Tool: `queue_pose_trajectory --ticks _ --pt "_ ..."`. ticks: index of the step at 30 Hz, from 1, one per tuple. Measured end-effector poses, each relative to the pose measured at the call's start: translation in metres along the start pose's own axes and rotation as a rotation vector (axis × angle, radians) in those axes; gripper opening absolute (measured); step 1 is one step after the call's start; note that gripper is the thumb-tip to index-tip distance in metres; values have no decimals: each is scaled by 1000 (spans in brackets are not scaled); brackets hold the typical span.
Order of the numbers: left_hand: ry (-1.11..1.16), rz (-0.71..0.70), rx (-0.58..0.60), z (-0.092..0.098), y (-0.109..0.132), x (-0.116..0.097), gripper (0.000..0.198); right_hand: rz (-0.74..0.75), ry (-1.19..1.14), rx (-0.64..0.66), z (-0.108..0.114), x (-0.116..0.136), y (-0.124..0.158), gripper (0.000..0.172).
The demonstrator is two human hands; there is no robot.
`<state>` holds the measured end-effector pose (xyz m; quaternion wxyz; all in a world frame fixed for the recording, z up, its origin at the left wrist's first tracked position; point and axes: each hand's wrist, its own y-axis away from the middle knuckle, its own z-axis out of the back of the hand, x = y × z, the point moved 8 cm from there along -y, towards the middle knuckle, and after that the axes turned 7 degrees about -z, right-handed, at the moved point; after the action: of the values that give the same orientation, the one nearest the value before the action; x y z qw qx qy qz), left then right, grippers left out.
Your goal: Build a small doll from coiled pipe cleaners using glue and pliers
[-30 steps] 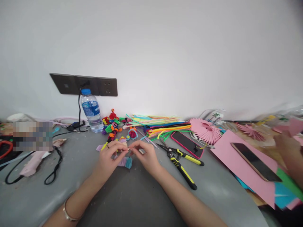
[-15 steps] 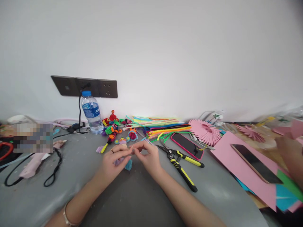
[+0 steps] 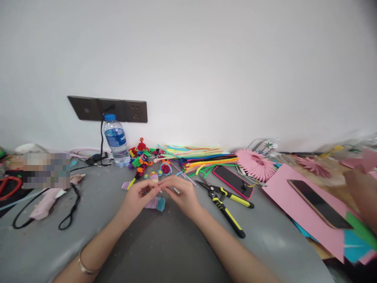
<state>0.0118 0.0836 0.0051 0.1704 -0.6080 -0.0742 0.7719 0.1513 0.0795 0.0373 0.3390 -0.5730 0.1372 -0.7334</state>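
My left hand (image 3: 138,198) and my right hand (image 3: 182,195) meet fingertip to fingertip over the grey table (image 3: 165,251). Both pinch a small thin piece between them, too small to name. Just under the fingers lies a fuzzy lilac and teal pipe-cleaner piece (image 3: 156,203). My left wrist wears a thin bracelet (image 3: 84,267). Small coiled pipe-cleaner shapes (image 3: 141,159) lie just beyond my hands.
Yellow-handled pliers (image 3: 225,206) lie right of my right hand. Behind are a bundle of coloured pipe cleaners (image 3: 200,157), a water bottle (image 3: 116,139), a pink-cased phone (image 3: 232,180) and pink paper fans (image 3: 255,163). Another phone (image 3: 318,202) rests on pink paper. Another person's hand (image 3: 361,186) is at far right.
My hands stayed together, with the fingers shifting slightly around the small piece. The view drifted a little.
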Motion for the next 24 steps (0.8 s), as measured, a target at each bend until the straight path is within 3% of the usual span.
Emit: queue_pose_trajectory --ticks 10,17,24 --pt "113 5 -32 -1 1 -6 27 2 5 -2 2 4 0 13" --pt "345 213 22 -14 10 6 35 11 8 13 -1 8 0 9" --pt "311 174 46 -15 8 -1 36 7 4 14 0 6 0 6"
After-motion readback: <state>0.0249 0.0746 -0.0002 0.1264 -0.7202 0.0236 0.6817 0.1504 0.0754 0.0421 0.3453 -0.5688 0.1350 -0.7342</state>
